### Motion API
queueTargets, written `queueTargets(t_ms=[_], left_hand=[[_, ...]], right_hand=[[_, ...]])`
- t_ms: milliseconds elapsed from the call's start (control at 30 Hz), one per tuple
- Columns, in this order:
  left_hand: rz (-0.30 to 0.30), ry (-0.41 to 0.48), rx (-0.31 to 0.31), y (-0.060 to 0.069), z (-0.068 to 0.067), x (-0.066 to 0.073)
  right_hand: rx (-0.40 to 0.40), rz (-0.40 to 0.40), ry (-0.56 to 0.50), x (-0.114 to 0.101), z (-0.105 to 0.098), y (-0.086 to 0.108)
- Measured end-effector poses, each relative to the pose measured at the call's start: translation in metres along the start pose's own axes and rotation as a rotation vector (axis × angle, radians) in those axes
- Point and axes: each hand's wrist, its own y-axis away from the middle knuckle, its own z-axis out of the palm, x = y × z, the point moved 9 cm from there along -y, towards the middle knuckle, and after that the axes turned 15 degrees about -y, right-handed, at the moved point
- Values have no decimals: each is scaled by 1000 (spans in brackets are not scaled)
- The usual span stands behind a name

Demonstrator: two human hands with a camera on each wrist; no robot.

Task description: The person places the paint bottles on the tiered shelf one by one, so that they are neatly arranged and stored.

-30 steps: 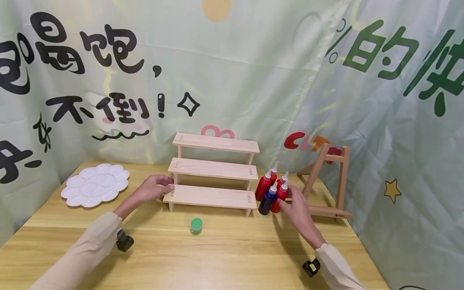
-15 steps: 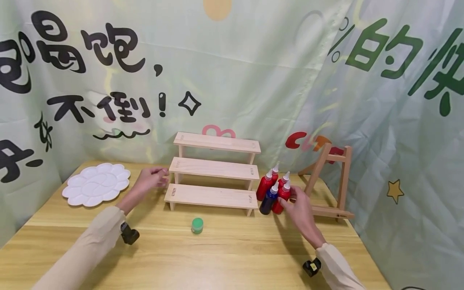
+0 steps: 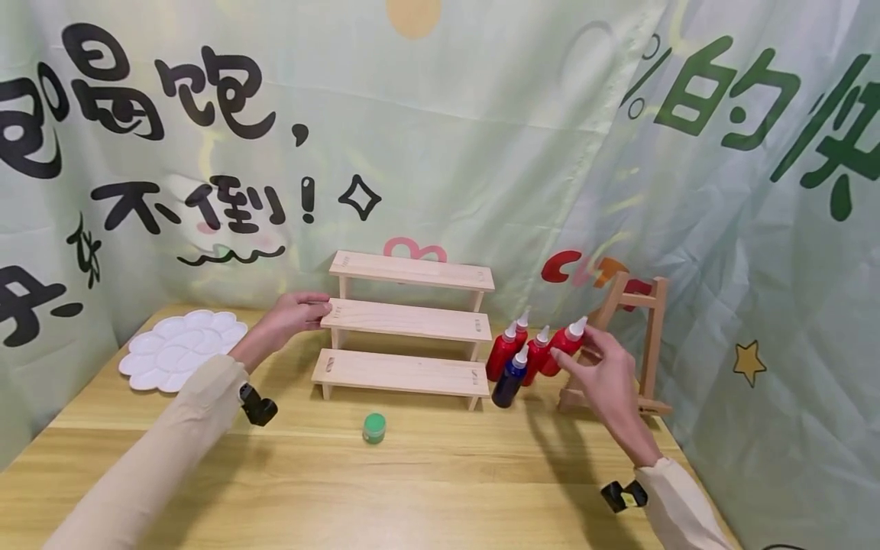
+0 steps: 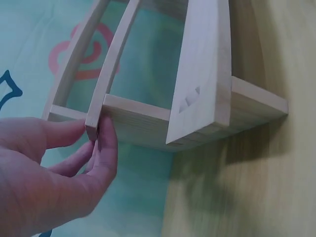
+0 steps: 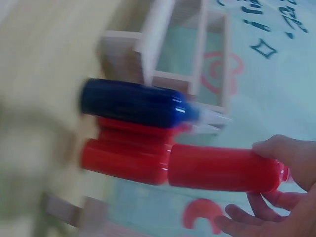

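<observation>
My left hand (image 3: 289, 317) pinches the left end of the middle board of a three-tier wooden display shelf (image 3: 406, 319); in the left wrist view the thumb and fingers (image 4: 106, 148) close on that board's end. My right hand (image 3: 612, 374) holds a red squeeze bottle (image 3: 562, 353) with a white nozzle, lifted and tilted, gripped near its top. In the right wrist view the held bottle's base overlaps a standing red bottle (image 5: 123, 160). Beside it, right of the shelf, stand a dark blue bottle (image 3: 510, 380) and several red ones (image 3: 503, 355).
A small wooden easel (image 3: 649, 344) stands behind the right hand. A white flower-shaped palette (image 3: 182, 351) lies at the left. In front of the shelf sits a small green-lidded jar (image 3: 374, 428). Printed cloth (image 3: 481, 153) hangs behind the table.
My right hand has lifted one red bottle off the table, up and rightward from the group. The left hand let go of the lowest board, moved up, and grips the middle one.
</observation>
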Motion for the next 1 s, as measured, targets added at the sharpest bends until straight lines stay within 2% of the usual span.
queueTargets(t_ms=[100,233,400,567,700,833,1000], left_hand=[[-13,-32,-1,1,-4,-1],[-30,-58,10,3,-7,-3],[-36,-77,-14,2,-2,-4],[-28,-72,-16,-1,3,-3],[-27,-66,-22,-2,5,-3],[-21,-70,-23,-3,4,-2],[-3,-65,-21,-4,3,2]], right_hand=[[31,-16,-93,-17,-7,-10],[42,-13,-166,-34,-11,-27],[22,-8,-239,-42,-2,-52],[12,29,-388,-38,23,-79],[-5,71,-465,-37,51,-99],[-31,64,-513,-44,77,-115],[-52,52,-516,-56,108,-127]])
